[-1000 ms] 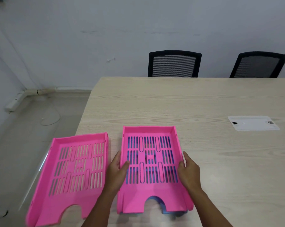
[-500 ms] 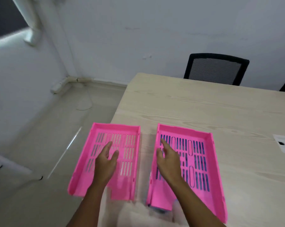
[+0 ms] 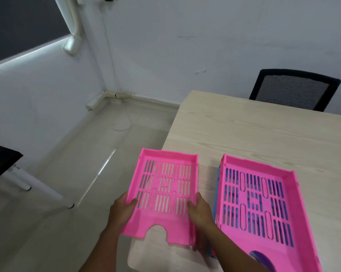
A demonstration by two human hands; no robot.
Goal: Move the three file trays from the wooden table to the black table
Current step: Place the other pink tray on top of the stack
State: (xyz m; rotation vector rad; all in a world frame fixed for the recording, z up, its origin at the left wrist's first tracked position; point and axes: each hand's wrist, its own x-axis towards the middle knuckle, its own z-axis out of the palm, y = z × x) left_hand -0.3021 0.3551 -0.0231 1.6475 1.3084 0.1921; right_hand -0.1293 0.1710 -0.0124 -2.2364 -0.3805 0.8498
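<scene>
Both hands grip one pink tray (image 3: 166, 195) by its sides: left hand (image 3: 121, 211) on its left wall, right hand (image 3: 199, 210) on its right wall, over the wood counter's (image 3: 244, 134) corner. Just right of the right hand, a second pink tray (image 3: 263, 203) sits on a blue one (image 3: 218, 185). Far left, a black counter (image 3: 1, 161).

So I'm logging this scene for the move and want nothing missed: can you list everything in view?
Left file tray: 1, pink, overhanging the wooden table's left edge, held on both sides.
Right file tray: 1, pink, on the wooden table, stacked on a blue tray.
Blue tray: 1, only its edge shows beneath.
Wooden table: 1, pale.
Black table: 1, far left, white legs.
Office chair: 1, black, behind the wooden table.
Left hand, right hand: gripping the left file tray.
</scene>
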